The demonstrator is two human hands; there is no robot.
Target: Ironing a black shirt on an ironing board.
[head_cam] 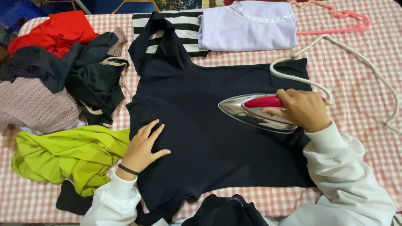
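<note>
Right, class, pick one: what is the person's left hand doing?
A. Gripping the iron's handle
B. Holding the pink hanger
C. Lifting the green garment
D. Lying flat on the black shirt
D: the left hand lies open, palm down, on the black shirt, while the right hand grips the iron.

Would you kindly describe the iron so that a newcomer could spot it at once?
On the red-checked table lies a flat black T-shirt. On its right part sits the iron, gripped by the right hand. It is the only shiny metal thing, with a red handle and a white cord.
</note>
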